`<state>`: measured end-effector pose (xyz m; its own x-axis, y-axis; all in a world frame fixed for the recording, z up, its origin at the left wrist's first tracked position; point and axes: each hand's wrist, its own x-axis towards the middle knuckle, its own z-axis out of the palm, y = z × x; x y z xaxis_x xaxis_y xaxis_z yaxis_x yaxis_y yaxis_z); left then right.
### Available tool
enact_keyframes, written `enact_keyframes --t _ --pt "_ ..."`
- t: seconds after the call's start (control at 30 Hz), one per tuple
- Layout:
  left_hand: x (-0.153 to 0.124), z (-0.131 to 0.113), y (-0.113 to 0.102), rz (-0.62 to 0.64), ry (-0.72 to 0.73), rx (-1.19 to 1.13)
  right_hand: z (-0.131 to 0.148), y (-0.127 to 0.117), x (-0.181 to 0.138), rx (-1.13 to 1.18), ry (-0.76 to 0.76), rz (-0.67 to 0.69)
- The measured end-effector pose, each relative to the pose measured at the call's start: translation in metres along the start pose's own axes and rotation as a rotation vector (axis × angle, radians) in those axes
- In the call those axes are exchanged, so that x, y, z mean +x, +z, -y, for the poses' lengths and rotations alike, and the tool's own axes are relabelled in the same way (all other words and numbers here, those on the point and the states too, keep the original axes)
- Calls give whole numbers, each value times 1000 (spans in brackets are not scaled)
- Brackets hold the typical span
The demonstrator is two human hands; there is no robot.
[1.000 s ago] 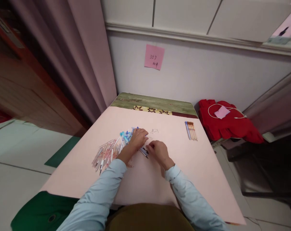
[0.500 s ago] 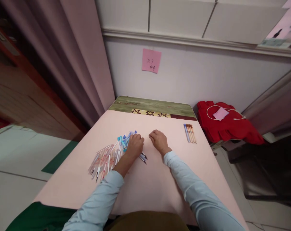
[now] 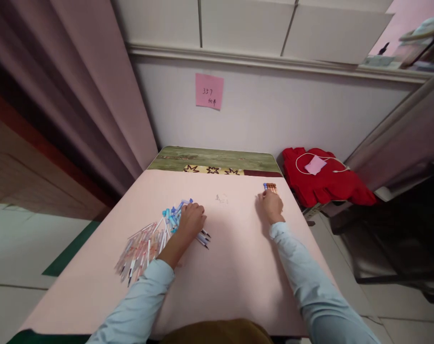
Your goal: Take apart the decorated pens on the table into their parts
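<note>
My left hand (image 3: 192, 220) rests on the table at the right end of a pile of blue pen barrels (image 3: 174, 217). Its fingers are curled downward, and whatever they hold is hidden. Dark-tipped pen refills (image 3: 203, 239) stick out from below that hand. To the left, a heap of clear and pinkish pen tubes and white refills (image 3: 141, 248) spreads out. My right hand (image 3: 272, 206) reaches over a row of brown-topped pens (image 3: 272, 186) at the far right, its thumb and fingers closed around the blue-topped pen (image 3: 265, 185) on the row's left side. Tiny thin pieces (image 3: 222, 198) lie between my hands.
A pink cloth (image 3: 234, 286) covers the table, with a green wood-patterned strip (image 3: 217, 156) at its far edge. Beyond the right edge lies red fabric (image 3: 324, 184) with a white cable and pink note on it. The wall (image 3: 274, 110) stands behind.
My right hand has moved right, from the middle of the table to the pen row, uncovering the tiny pieces. My left hand stays at the pile. The view has shifted slightly right.
</note>
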<state>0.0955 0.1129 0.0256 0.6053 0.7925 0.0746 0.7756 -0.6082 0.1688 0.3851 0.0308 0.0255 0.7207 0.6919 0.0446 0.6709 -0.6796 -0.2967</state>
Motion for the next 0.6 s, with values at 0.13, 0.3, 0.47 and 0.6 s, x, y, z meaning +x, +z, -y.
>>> enact_keyframes --t 0.13,0.3,0.47,0.6 --pt "4 -3 1 -17 2 60 -30 -12 23 -121 57 48" --pt "4 -7 -3 -35 -32 -6 -27 -12 30 -153 17 75" --pt "-3 -20 -4 -144 -118 -330 -13 -23 23 -173 -10 66" --pt "0 -41 5 -84 -360 -1092 9 -26 -18 22 -102 95"
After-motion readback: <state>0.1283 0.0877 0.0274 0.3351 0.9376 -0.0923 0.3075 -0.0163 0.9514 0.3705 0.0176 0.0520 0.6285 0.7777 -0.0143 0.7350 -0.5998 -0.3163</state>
